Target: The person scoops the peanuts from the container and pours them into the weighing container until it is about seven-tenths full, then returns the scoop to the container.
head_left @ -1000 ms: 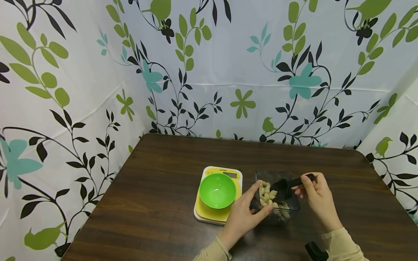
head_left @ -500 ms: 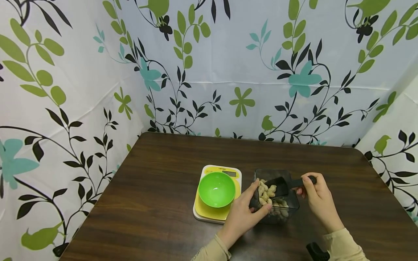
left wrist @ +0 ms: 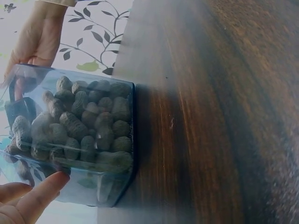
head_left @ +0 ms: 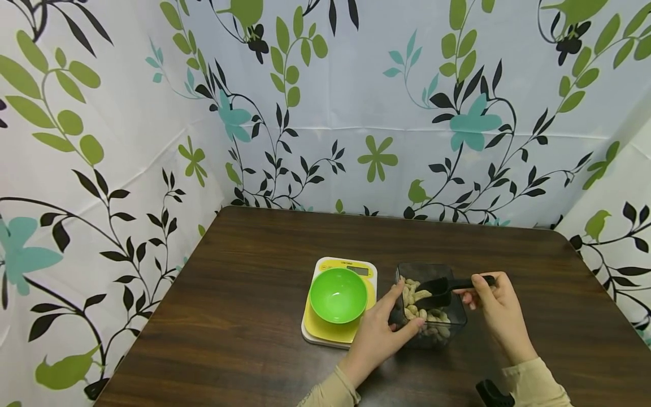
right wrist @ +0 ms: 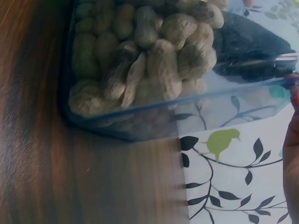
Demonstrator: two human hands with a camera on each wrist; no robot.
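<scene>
A clear box (head_left: 459,323) of unshelled peanuts (left wrist: 74,123) stands on the dark wooden table. My left hand (head_left: 377,330) holds it at the near left corner, thumb on the front wall and fingers along the left side. In my right hand (head_left: 497,308) is the handle of a black scoop (head_left: 439,288), pinched between thumb and fingers. The scoop's bowl lies inside the box, its lip among the peanuts at the left. Through the box wall, the right wrist view shows the dark scoop (right wrist: 252,44) beside the nuts.
Left of the box, a green bowl (head_left: 338,295) sits on a yellow and white kitchen scale (head_left: 325,334). The left forearm passes close by the scale's near right corner. Patterned curtains (head_left: 330,113) hang behind the table (head_left: 244,294) and at both sides.
The scoop has tilted and shifted inside the box, first in toward the left and now turned with its bowl more sideways; peanuts moved around it. The left hand and box stay put.
</scene>
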